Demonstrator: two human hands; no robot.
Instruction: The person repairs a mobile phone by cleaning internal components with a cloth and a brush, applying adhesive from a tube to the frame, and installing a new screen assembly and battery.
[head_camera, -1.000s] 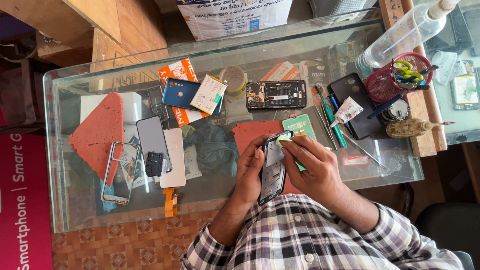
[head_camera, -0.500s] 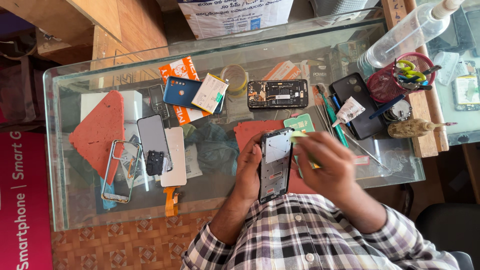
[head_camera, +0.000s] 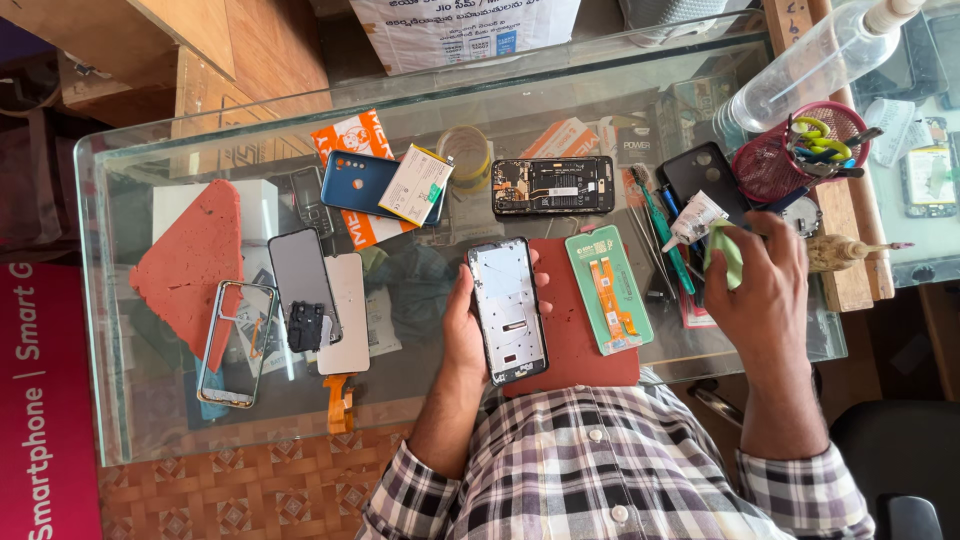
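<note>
Meanwhile left hand (head_camera: 465, 330) grips phone frame (head_camera: 508, 311); right hand (head_camera: 762, 285) pinches green cloth (head_camera: 728, 252) beside tools (head_camera: 660, 235).

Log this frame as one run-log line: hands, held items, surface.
left hand: holds phone frame | right hand: grips green cloth near white tube | surface: glass table, red mat
</note>
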